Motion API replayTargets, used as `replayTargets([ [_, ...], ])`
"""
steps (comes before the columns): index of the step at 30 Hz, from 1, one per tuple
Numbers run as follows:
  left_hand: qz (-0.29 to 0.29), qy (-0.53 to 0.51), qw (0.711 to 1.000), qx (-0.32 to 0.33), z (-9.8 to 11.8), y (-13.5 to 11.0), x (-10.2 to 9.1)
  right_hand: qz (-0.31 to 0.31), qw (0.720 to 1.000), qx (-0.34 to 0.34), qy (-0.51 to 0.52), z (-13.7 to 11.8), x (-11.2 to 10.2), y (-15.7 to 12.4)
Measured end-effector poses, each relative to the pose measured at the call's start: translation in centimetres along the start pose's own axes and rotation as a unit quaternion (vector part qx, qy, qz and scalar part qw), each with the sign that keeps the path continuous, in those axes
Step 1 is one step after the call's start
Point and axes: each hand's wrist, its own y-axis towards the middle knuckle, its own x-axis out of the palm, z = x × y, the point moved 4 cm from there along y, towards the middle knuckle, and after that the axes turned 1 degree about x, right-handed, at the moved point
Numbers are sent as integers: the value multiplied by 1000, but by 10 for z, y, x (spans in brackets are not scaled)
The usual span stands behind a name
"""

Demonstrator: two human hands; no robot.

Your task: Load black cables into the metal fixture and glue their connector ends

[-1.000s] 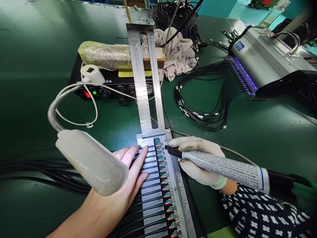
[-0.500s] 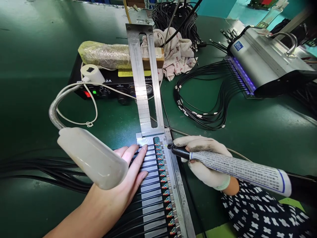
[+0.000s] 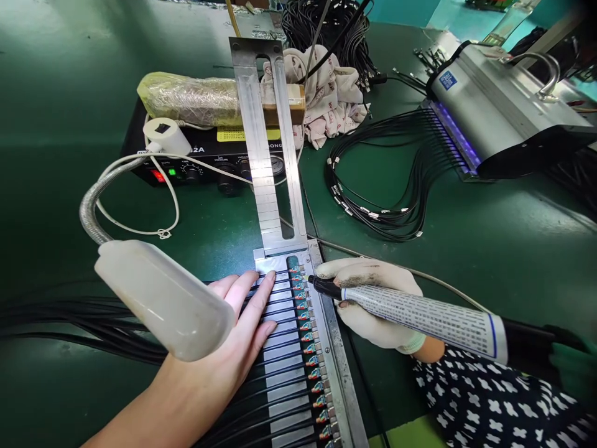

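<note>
My bare left hand (image 3: 237,330) lies flat, fingers stretched out, on black cables clamped in a metal fixture (image 3: 286,354). A row of small coloured connector ends (image 3: 305,330) runs down the fixture's right side. My gloved right hand (image 3: 373,302) grips a dispensing syringe (image 3: 420,314) with printed text on its barrel. Its black tip (image 3: 312,281) touches near the second connector from the top. A white gooseneck lamp head (image 3: 163,298) hangs over my left wrist and hides part of it.
A black controller box (image 3: 209,158) with lit buttons sits behind the fixture, under a wrapped bundle (image 3: 186,99) and a long metal rail (image 3: 265,143). A rag (image 3: 326,93), loose black cables (image 3: 396,186) and a grey UV curing unit (image 3: 494,106) lie to the right on the green mat.
The syringe tip has shifted slightly along the top connectors; my head view moved a little, and my left hand has stayed flat on the cables.
</note>
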Motion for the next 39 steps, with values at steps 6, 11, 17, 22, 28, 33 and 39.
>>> replayTargets([
  [6, -2, 0, 1000, 1, 1, -1, 0, -10, 1000, -9, -3, -3, -1, 1],
  [11, -2, 0, 1000, 1, 1, -1, 0, -18, 999, -26, -8, -6, -2, 2],
  [17, -7, -2, 1000, 0, 0, 0, 1, -16, 999, -30, -12, -7, -2, 3],
  [22, -9, 1, 1000, 1, 0, -2, 1, -18, 999, -34, -9, -7, -2, 3],
  [28, -9, -4, 1000, 3, 0, 0, 0, -14, 999, -32, -12, -7, -2, 3],
  [33, -5, -2, 1000, 3, 0, 1, -1, -13, 999, -28, -8, -8, -2, 3],
  [39, -4, -1, 1000, 2, 0, -1, 0, -11, 1000, -25, -10, -8, -2, 3],
])
